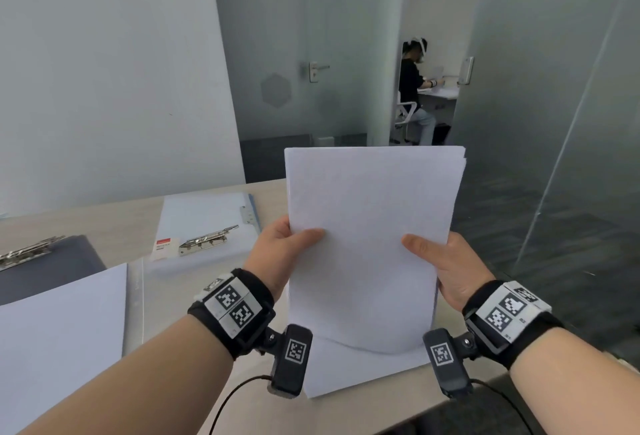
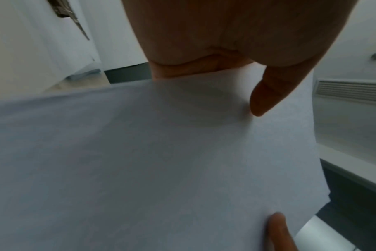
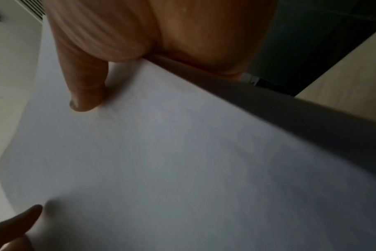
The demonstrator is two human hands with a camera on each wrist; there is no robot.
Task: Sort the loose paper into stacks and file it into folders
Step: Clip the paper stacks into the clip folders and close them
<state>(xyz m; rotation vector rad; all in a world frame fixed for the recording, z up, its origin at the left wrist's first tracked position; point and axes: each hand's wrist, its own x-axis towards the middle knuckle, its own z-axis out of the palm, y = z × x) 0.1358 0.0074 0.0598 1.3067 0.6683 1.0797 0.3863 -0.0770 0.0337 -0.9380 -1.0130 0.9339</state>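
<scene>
A stack of white paper [image 1: 370, 226] stands upright on its lower edge over the table, held from both sides. My left hand [image 1: 280, 254] grips its left edge, thumb on the front face. My right hand [image 1: 446, 261] grips the right edge the same way. The left wrist view shows the sheet face [image 2: 161, 161] with my thumb [image 2: 266, 95] pressed on it; the right wrist view shows the paper [image 3: 161, 161] under the right thumb [image 3: 84, 91]. The fingers behind the stack are hidden. More white sheets [image 1: 353, 368] lie flat beneath the stack.
A light blue folder [image 1: 204, 226] lies open at centre-left with a metal clip [image 1: 207, 239]. A dark folder [image 1: 48, 264] with its clip sits at far left. Another white paper pile [image 1: 59, 341] lies front left. The table edge [image 1: 460, 396] runs front right. A person sits beyond glass partitions.
</scene>
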